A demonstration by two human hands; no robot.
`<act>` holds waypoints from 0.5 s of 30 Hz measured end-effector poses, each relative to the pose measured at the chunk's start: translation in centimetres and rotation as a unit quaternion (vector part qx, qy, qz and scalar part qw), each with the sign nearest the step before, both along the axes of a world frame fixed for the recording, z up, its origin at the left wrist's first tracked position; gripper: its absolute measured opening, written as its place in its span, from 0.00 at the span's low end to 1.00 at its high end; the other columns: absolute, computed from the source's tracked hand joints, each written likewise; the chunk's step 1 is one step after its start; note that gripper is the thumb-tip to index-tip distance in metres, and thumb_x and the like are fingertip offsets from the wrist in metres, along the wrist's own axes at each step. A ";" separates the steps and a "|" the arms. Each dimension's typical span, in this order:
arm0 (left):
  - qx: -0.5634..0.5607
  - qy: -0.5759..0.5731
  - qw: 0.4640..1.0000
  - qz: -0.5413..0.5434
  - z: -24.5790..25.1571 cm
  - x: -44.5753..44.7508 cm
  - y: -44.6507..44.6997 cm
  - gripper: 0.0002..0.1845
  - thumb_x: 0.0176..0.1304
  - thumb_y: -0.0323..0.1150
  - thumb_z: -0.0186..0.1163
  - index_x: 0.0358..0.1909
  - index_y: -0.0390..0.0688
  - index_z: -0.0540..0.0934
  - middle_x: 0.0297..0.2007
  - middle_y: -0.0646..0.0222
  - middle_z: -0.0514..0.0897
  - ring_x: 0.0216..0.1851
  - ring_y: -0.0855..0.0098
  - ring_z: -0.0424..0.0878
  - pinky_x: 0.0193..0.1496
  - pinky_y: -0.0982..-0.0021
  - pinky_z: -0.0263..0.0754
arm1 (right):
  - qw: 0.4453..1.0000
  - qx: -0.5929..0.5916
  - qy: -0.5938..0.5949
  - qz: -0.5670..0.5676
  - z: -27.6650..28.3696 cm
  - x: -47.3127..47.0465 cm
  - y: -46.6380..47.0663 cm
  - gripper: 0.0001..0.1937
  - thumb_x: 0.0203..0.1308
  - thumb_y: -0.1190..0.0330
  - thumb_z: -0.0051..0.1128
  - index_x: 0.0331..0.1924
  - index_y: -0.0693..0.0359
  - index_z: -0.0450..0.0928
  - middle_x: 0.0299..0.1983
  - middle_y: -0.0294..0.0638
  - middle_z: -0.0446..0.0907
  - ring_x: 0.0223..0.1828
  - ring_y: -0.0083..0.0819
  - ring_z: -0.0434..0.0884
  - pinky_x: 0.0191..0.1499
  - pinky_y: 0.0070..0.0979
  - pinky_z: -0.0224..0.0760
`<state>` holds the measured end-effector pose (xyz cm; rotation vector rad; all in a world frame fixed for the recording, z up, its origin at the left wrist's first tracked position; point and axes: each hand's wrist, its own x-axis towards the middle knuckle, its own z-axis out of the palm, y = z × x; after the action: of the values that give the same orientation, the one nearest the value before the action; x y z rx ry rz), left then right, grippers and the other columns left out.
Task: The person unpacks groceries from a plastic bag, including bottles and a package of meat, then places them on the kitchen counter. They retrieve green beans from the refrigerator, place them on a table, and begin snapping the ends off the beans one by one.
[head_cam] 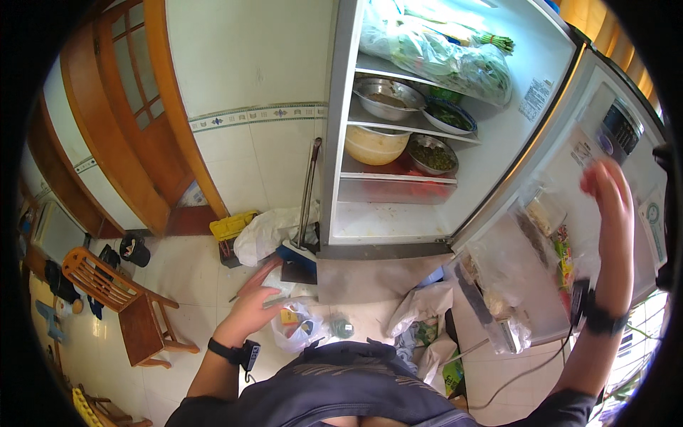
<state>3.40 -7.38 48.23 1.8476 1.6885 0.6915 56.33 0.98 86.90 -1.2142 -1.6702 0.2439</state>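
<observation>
Before me stands a refrigerator [395, 219] with its door wide open. My right hand [608, 184], slightly blurred, is raised in front of the inner side of the refrigerator door [576, 128]; its fingers look bent, and whether they touch anything cannot be told. My left hand [253, 315] hangs at the lower left with fingers apart, holding nothing. On the shelves are bagged leafy vegetables [453, 64], a metal bowl [389, 109], a patterned bowl of greens [451, 120], a yellowish bowl [376, 147] and a metal bowl of chopped greens [433, 155]. Bagged food [544, 211] fills door racks.
A broom and dustpan [299, 256] lean by the refrigerator's left side, near a white sack [269, 232] and a yellow-lidded toolbox [232, 227]. Plastic bags [299, 328] and sacks [421, 309] lie on the floor near me. A wooden chair [136, 325] stands left.
</observation>
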 end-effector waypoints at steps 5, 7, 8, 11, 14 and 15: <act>-0.003 -0.012 0.998 0.057 -0.6 -4.5 -2.7 0.22 0.62 0.37 0.72 0.55 0.39 0.82 0.51 0.54 0.86 0.53 0.56 0.84 0.57 0.62 0.78 | 0.994 -0.074 -0.084 -0.014 4.7 -5.8 11.7 0.17 0.73 0.53 0.53 0.46 0.57 0.83 0.39 0.29 0.81 0.39 0.19 0.77 0.47 0.21 0.70; -0.021 -0.014 0.995 0.095 -0.8 -5.6 -4.0 0.21 0.62 0.37 0.72 0.55 0.38 0.82 0.52 0.54 0.86 0.54 0.56 0.84 0.57 0.62 0.78 | 0.983 -0.113 -0.123 -0.075 5.7 -7.0 16.4 0.20 0.70 0.48 0.55 0.47 0.56 0.83 0.39 0.29 0.81 0.38 0.20 0.76 0.44 0.22 0.70; -0.030 -0.018 0.992 0.120 -1.0 -5.8 -4.8 0.21 0.62 0.36 0.72 0.54 0.38 0.82 0.52 0.54 0.86 0.54 0.57 0.84 0.58 0.62 0.78 | 0.976 -0.114 -0.158 -0.102 6.1 -7.3 18.7 0.21 0.68 0.47 0.56 0.47 0.56 0.84 0.38 0.29 0.81 0.37 0.20 0.75 0.43 0.22 0.70; -0.025 -0.025 0.984 0.177 -2.2 -5.8 -7.1 0.20 0.62 0.34 0.71 0.54 0.37 0.82 0.52 0.54 0.86 0.57 0.57 0.83 0.61 0.62 0.76 | 0.954 -0.085 -0.247 -0.147 6.8 -7.5 24.8 0.25 0.66 0.47 0.56 0.50 0.62 0.85 0.43 0.42 0.85 0.44 0.36 0.81 0.49 0.32 0.74; -0.044 -0.025 0.967 0.249 -3.0 -4.8 -9.6 0.21 0.60 0.36 0.71 0.54 0.39 0.83 0.55 0.53 0.85 0.59 0.52 0.81 0.64 0.59 0.75 | 0.921 -0.058 -0.338 -0.186 6.6 -7.2 29.5 0.27 0.66 0.48 0.55 0.54 0.64 0.84 0.52 0.52 0.86 0.54 0.50 0.84 0.59 0.39 0.74; -0.046 -0.033 0.963 0.264 -3.2 -4.1 -10.4 0.21 0.60 0.36 0.71 0.54 0.38 0.83 0.55 0.52 0.85 0.59 0.52 0.81 0.64 0.59 0.75 | 0.907 -0.056 -0.365 -0.205 6.7 -7.1 30.8 0.28 0.66 0.48 0.54 0.55 0.64 0.84 0.54 0.54 0.85 0.57 0.53 0.83 0.61 0.41 0.73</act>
<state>-0.68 -17.80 44.99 1.2935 2.1491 0.8514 49.23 31.80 93.63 -1.8557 -1.9683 -0.4386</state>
